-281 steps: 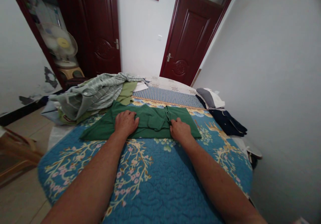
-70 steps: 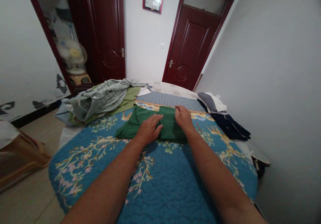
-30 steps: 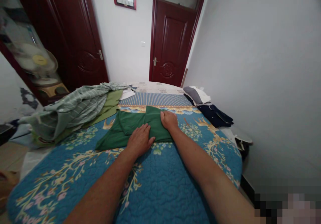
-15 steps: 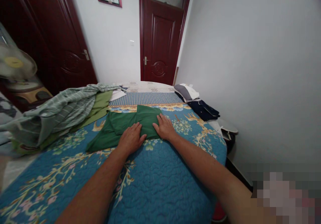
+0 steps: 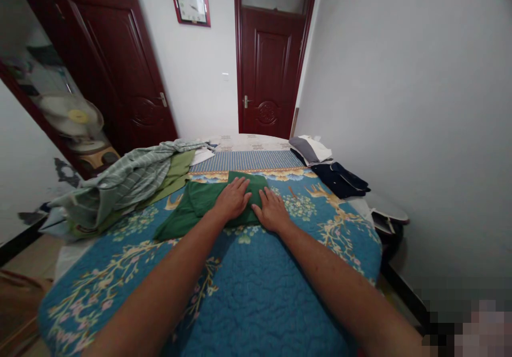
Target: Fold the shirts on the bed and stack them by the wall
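A green cloth garment lies partly folded on the bed, its left part spread toward a slanting corner and its right part folded over in a flatter panel. On that panel rests my left hand, palm down with its fingers stretched out. My right hand lies flat at the garment's right edge, fingers spread and pointing away from me. Neither hand grips the fabric. Both palms hide part of the folded panel.
A blue floral quilt covers the bed. At left lies a heap with a grey-green checked cloth and a light green cloth. Folded grey-and-white clothes and a dark navy garment sit along the right side by the wall.
My left hand has slid right and farther away onto the folded panel, closer to my right hand. My right hand has shifted slightly toward me. The view has turned left.
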